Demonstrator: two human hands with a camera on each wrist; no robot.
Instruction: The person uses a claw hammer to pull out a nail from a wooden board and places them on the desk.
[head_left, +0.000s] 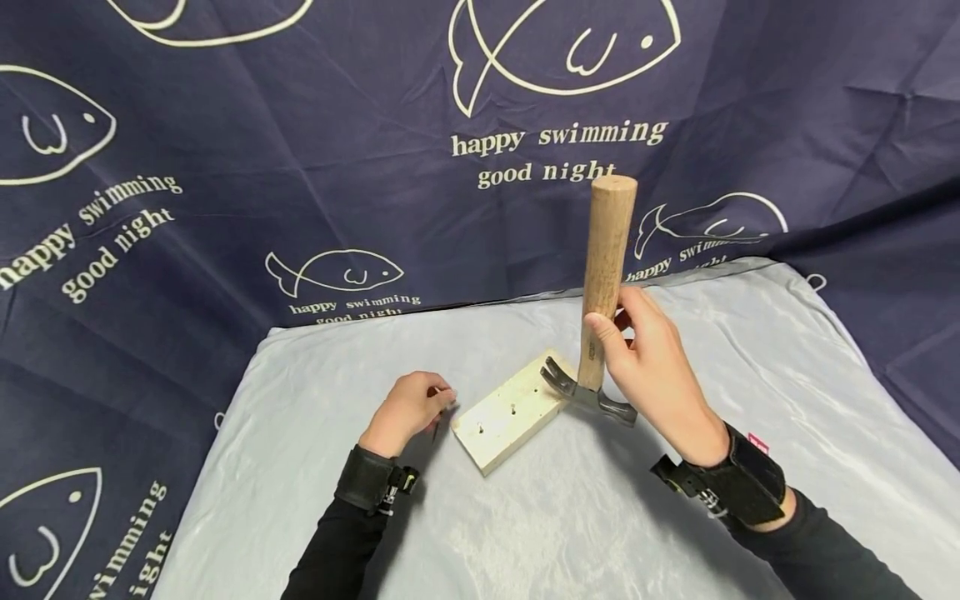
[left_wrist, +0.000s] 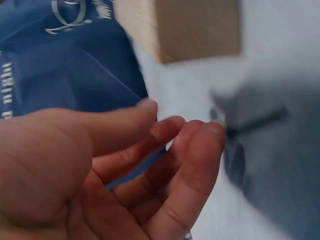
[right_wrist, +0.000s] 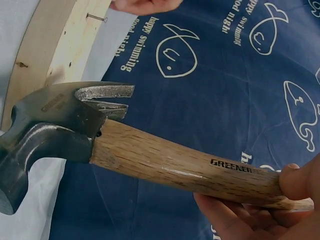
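Note:
My right hand (head_left: pixel 652 358) grips a claw hammer (head_left: pixel 606 267) by its wooden handle, thumb on one side and fingers on the other. The handle points up and the steel head (right_wrist: pixel 47 120) hangs low, its claw turned toward a pale wooden block (head_left: pixel 498 429). That block lies aslant on the cloth. A thin nail (right_wrist: pixel 96 17) sticks out of it in the right wrist view; small dark spots mark its face elsewhere. Left of the block hovers my left hand (head_left: pixel 411 408), fingers loosely bent. Thumb and fingertips stand apart in the left wrist view, with nothing visible between them.
A pale, shiny cloth (head_left: pixel 525 533) covers the table. Behind and at the sides hangs a dark blue curtain (head_left: pixel 360 167) printed with white fish and lettering. Black straps with small devices (head_left: pixel 367 479) sit on both wrists.

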